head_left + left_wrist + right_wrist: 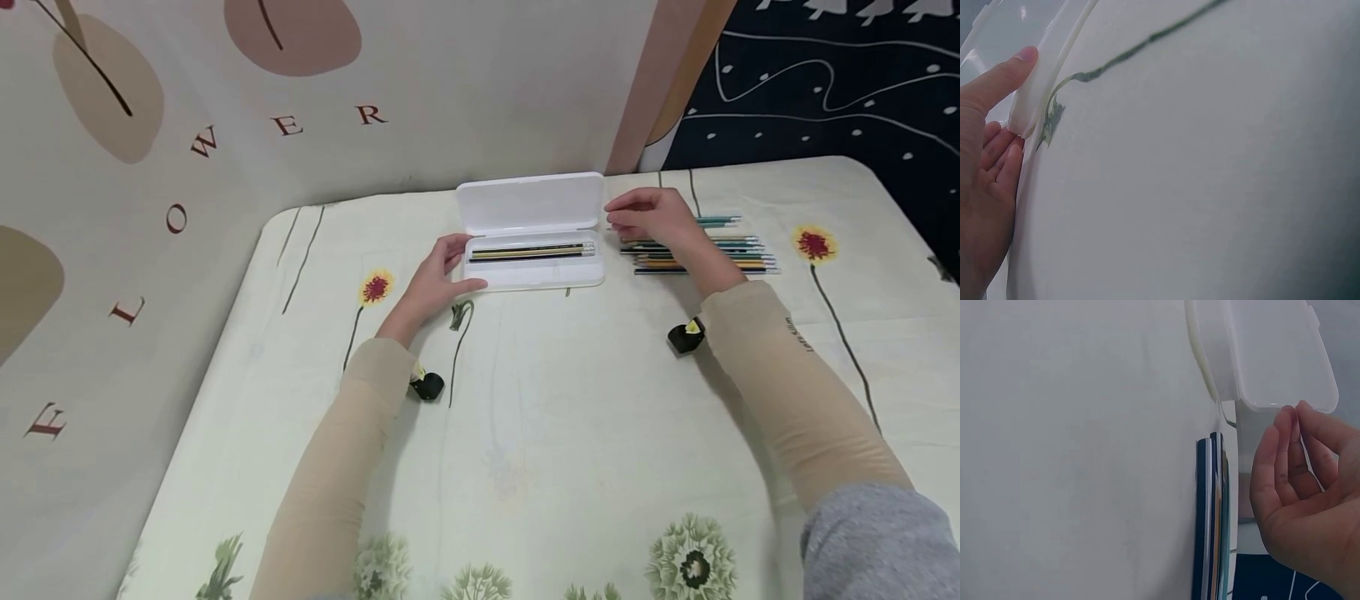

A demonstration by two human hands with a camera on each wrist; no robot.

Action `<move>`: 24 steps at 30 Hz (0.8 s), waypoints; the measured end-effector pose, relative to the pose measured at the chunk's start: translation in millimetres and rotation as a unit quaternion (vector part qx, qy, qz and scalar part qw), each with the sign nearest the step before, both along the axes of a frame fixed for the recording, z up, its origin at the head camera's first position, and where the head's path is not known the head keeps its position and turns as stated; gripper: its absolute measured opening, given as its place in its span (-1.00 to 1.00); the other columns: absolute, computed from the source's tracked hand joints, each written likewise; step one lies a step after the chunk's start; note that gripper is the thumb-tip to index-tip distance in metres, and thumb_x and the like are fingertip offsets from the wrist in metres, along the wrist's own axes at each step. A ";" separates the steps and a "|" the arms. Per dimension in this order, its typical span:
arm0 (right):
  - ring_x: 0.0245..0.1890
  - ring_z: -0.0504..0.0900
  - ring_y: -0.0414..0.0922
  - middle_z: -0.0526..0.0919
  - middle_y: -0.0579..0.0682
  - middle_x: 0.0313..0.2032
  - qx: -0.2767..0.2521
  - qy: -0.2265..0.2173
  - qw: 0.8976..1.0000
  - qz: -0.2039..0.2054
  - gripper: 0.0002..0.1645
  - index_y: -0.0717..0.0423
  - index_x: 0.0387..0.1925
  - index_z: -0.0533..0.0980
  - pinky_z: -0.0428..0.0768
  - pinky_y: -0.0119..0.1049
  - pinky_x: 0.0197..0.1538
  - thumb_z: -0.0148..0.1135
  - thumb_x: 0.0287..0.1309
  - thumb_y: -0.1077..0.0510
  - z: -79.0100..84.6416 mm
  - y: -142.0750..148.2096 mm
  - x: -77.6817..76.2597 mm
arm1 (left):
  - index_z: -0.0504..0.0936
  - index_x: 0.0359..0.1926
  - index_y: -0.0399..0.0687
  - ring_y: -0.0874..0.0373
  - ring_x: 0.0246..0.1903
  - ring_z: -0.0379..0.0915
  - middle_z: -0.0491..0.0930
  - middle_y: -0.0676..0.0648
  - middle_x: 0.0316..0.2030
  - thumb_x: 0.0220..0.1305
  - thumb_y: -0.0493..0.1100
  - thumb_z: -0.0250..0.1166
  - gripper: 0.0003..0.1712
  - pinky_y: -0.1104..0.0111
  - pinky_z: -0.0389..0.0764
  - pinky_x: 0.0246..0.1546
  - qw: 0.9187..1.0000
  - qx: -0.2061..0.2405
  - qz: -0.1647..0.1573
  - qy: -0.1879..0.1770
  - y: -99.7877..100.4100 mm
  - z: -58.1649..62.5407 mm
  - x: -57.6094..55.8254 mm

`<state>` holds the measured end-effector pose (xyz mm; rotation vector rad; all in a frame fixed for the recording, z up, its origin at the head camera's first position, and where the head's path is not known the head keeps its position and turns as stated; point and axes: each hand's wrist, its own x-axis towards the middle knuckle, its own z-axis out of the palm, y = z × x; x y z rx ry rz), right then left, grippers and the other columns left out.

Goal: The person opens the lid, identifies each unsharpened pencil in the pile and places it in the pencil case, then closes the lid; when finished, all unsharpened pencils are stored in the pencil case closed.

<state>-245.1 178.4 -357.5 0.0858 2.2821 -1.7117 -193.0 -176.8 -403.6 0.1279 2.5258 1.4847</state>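
Observation:
A white pencil case (540, 279) lies with its lid (532, 204) raised at the back. Inside it are several dark and yellow striped pencils (528, 252). My left hand (438, 279) holds the case's left end, thumb over the front rim and fingers curled round the end. At the other end, my right hand (660, 221) hovers over the left part of a spread of loose pencils (705, 258). Its fingertips come together right by the lid's right edge, and nothing shows between them. Part of the loose pencils is hidden under that hand.
A pale cloth printed with flowers (525, 433) covers the table. Behind the case stands a light curtain with letters (480, 92). To the right hangs a dark patterned cloth (825, 92). Small black devices sit at both wrists.

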 end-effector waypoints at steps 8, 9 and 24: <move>-0.29 0.65 -0.40 0.65 -0.35 -0.32 0.001 -0.009 1.000 -0.010 -0.71 0.03 0.01 0.63 0.68 -0.66 -0.22 0.33 0.26 0.12 3.1 9.0 1.1 | 0.15 0.47 0.06 0.14 0.50 0.13 0.25 -0.04 0.47 0.11 -0.07 0.53 0.00 0.38 0.21 0.55 1.000 -0.006 0.000 -0.003 0.0 -1.0 0.4; -0.29 0.64 -0.40 0.65 -0.34 -0.31 -0.002 -0.009 1.000 -0.012 -0.71 0.02 0.00 0.63 0.68 -0.66 -0.22 0.34 0.25 0.12 3.1 10.8 1.3 | 0.16 0.47 0.06 0.14 0.50 0.13 0.25 -0.04 0.47 0.11 -0.07 0.53 -0.01 0.38 0.21 0.55 1.000 -0.007 0.000 -0.003 -0.1 -1.4 0.4; -0.31 0.66 -0.43 0.66 -0.38 -0.33 0.000 -0.004 0.999 -0.032 -0.78 -0.07 -0.08 0.66 0.68 -0.67 -0.23 0.36 0.23 0.13 6.3 41.0 1.4 | 0.17 0.46 0.04 0.11 0.49 0.14 0.26 -0.06 0.47 0.12 -0.10 0.52 -0.02 0.38 0.21 0.55 1.000 0.001 -0.002 0.001 0.4 0.2 0.2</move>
